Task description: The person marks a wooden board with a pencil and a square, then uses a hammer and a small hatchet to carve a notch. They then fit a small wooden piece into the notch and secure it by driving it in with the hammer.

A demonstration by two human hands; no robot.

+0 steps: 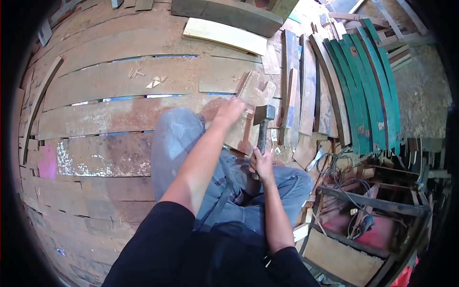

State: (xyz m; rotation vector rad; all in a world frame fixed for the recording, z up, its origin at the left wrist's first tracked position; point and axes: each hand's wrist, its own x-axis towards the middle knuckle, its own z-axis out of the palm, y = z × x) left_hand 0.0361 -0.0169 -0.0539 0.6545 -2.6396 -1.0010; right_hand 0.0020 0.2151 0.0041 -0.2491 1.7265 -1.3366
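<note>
My right hand (261,163) grips the dark handle of a hatchet (263,125), with the head raised away from me and the blade facing left. My left hand (230,111), slightly blurred, is closed with its fingertips pinching a small piece of wood (249,114) right beside the hatchet blade. A thin wood strip (244,84) lies just beyond the left hand. Near the blade is a notched wooden block (265,93). Both hands are in front of my bent, jeans-covered legs (178,131) as I sit on the plank floor.
Plank flooring (100,119) with narrow gaps spreads to the left, scattered with wood chips (156,82). A pale board (224,36) lies ahead beside a thick beam (227,15). Green boards (366,91) are stacked at right. Nearer sit tangled cables (339,167) and a frame (373,201) holding scraps.
</note>
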